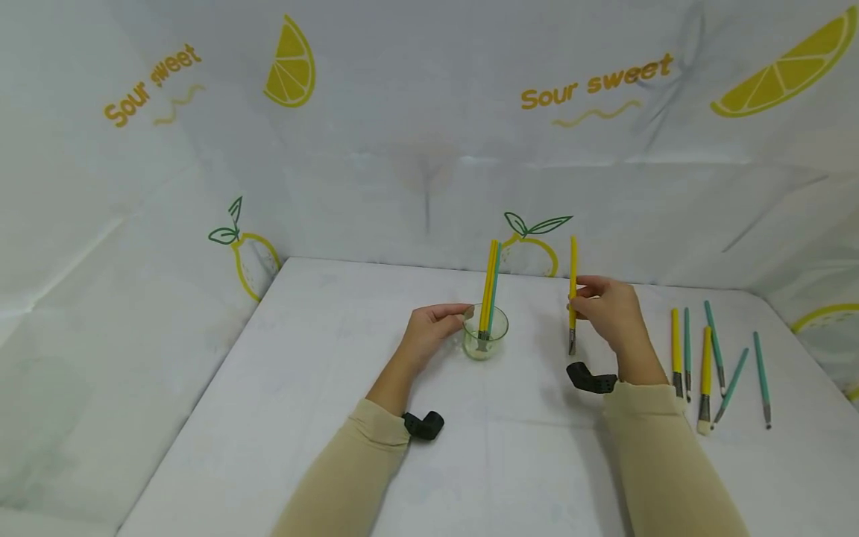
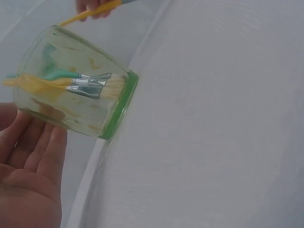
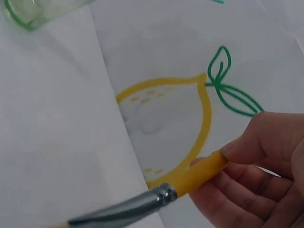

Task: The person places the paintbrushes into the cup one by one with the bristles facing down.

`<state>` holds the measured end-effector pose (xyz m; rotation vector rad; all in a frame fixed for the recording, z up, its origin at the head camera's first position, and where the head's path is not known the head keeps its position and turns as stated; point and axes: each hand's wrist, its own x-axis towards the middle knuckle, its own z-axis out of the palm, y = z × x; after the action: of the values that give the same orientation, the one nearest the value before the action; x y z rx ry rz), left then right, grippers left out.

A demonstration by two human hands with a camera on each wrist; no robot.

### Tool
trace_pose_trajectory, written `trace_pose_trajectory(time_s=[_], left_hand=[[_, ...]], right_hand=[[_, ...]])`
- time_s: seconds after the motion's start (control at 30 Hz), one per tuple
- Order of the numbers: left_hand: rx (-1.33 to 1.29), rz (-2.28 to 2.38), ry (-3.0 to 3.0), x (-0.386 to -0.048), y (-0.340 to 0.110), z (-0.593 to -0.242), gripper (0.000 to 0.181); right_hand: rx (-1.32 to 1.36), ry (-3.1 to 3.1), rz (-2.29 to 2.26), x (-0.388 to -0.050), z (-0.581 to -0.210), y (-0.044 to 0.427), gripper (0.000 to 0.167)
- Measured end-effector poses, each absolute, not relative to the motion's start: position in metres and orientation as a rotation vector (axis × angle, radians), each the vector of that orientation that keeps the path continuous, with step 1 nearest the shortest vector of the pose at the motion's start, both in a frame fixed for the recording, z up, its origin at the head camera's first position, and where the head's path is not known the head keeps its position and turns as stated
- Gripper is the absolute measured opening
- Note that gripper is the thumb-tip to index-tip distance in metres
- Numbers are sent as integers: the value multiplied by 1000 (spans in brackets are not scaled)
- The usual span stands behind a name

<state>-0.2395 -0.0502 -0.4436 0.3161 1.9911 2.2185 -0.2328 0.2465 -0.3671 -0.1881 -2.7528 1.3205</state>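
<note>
A clear greenish glass [image 1: 478,350] stands on the table, two yellow brushes [image 1: 487,287] and a teal brush [image 1: 496,280] leaning inside it, bristles down. My left hand [image 1: 429,334] touches the glass rim from the left; in the left wrist view its fingers [image 2: 50,152] lie extended against the glass [image 2: 95,123]. To the right of the glass, my right hand [image 1: 614,313] pinches a yellow brush [image 1: 573,261] upright, bristles down, above the table. The right wrist view shows the thumb and fingers of my right hand [image 3: 261,175] round the yellow handle [image 3: 202,175].
Several yellow and teal brushes lie at the right of the table, among them a yellow one [image 1: 706,365] and a teal one [image 1: 761,373]. The white table [image 1: 302,373] meets a white backdrop [image 1: 403,186] printed with lemons behind the glass.
</note>
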Motion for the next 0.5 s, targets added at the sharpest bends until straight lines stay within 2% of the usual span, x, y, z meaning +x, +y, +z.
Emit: trace_pose_trajectory(time_s=[0.17,0.5], left_hand=[[310,2221,1979,-240,-50,-443,27],[314,2217,1990,-240,-51,-443,27]], right_hand=[[-67,-2544,1558,-232,-352,222,51],[78,-2285,1701,-228,-328,185,34]])
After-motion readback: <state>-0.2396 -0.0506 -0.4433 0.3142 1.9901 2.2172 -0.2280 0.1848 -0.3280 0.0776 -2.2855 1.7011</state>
